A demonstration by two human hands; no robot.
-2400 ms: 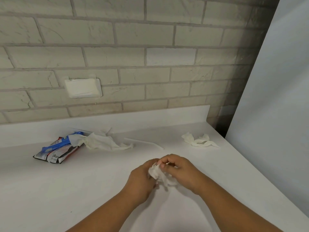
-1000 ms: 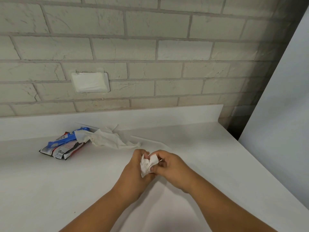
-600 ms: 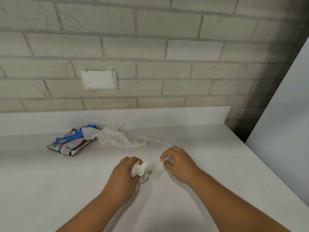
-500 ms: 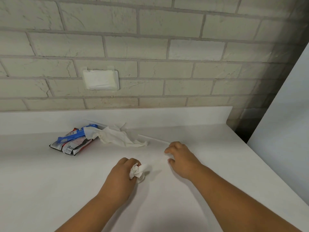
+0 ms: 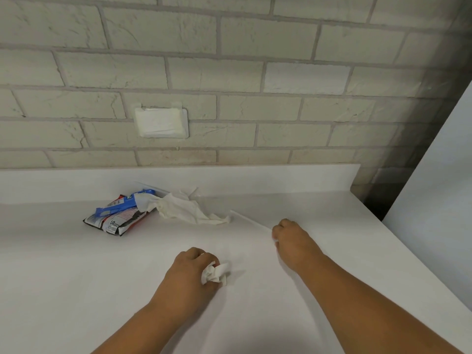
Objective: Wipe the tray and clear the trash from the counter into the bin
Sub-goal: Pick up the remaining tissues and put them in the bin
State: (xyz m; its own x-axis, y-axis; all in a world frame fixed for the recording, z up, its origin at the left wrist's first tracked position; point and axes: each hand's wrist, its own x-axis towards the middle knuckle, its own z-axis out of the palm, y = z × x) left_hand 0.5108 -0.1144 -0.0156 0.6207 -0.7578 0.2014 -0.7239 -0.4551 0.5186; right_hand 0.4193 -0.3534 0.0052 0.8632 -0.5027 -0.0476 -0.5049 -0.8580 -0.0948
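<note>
The left hand (image 5: 189, 274) gripped a tissue wad (image 5: 215, 275), fingers curled round it, low over the worktop (image 5: 76, 290) near the middle of its front edge. The right hand (image 5: 291, 238) lay further back and to the right, with its fingers curled at the near end of a thin white strip (image 5: 251, 220). Whether it pinched the strip could not be told. The strip ran back and left to a crumpled napkin (image 5: 184, 208), which lay against a snack packet (image 5: 117, 218) close to the back edge, left of middle. Neither tray nor bin was in view.

The step looked like gathering loose trash. The strip lay flat, so it probably called for a fingertip pinch at its end; pushing at it might only slide it along. Passing it to the left hand beside the wad would free the right for napkin and packet, so one trip to the bin might serve. The napkin would probably crush small. The packet, if open, might shed crumbs when tipped.
</note>
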